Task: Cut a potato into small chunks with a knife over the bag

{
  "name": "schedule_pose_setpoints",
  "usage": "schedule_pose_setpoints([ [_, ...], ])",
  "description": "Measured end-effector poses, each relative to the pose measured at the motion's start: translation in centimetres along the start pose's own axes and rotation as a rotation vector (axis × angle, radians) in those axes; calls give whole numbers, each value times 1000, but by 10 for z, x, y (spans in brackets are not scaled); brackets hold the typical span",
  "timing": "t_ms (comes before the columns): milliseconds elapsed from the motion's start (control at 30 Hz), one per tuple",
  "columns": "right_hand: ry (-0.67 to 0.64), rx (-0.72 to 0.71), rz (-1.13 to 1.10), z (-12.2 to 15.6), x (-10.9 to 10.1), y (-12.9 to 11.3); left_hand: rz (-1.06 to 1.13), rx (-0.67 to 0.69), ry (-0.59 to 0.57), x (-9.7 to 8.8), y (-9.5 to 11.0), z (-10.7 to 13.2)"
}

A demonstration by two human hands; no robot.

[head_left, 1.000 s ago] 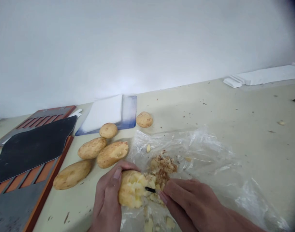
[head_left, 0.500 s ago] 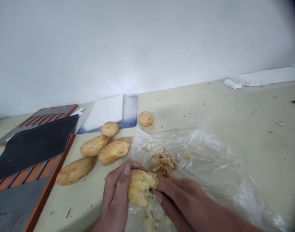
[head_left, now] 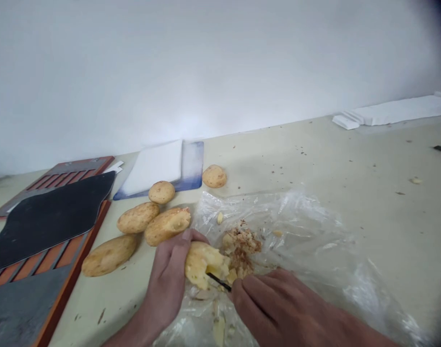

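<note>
My left hand (head_left: 168, 277) is wrapped round the left side of a peeled potato (head_left: 197, 262) with a rough, hollowed right end. In my closed right hand (head_left: 278, 303) is a thin dark tool, perhaps a small blade (head_left: 219, 282); its handle is hidden by the fingers. The tool's tip reaches into the hollow of the potato. Under both hands lies a crumpled clear plastic sheet (head_left: 300, 217). Just beyond the potato, a heap of brownish potato scraps (head_left: 242, 243) rests on it, with a few pale slivers (head_left: 219, 327) nearer me.
Several potatoes lie to the left, among them one with a cut end (head_left: 168, 226) and a whole one (head_left: 108, 255). A white sheet (head_left: 157, 161) sits on a blue-edged board (head_left: 193, 168). Orange-and-grey panels (head_left: 56, 289) under a black mat (head_left: 54, 212) fill the far left. White strips (head_left: 397, 112) lie by the wall.
My right hand has drawn back slightly from the potato, so the dark tool now shows. The potato and my left hand have shifted a little left, and the hollow faces the camera more.
</note>
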State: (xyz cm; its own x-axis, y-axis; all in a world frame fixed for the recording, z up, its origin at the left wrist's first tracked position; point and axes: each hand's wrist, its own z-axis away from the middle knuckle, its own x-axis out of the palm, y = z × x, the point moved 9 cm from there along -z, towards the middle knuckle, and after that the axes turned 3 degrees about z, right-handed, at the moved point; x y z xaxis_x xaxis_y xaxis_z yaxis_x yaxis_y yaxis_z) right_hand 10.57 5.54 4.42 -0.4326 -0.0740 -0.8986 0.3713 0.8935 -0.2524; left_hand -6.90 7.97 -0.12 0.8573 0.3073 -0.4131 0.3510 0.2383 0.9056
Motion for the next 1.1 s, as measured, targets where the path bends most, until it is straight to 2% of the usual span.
schedule_pose_setpoints([
  [100,-47,86,-146,6,12,17,-10,19,110,-15,1,-7],
  [200,-27,214,-291,8,17,30,18,61,122,-17,4,-8],
  [300,35,301,-392,6,14,35,23,89,129,-15,6,-4],
  [600,294,377,-291,3,-9,33,0,194,105,-12,9,2],
  [833,246,369,-298,4,-9,28,-35,271,107,-14,17,11],
  [1000,205,345,-338,4,-5,24,-14,244,55,-12,18,9],
  [1100,188,382,-390,1,-2,29,52,203,45,-8,13,7],
])
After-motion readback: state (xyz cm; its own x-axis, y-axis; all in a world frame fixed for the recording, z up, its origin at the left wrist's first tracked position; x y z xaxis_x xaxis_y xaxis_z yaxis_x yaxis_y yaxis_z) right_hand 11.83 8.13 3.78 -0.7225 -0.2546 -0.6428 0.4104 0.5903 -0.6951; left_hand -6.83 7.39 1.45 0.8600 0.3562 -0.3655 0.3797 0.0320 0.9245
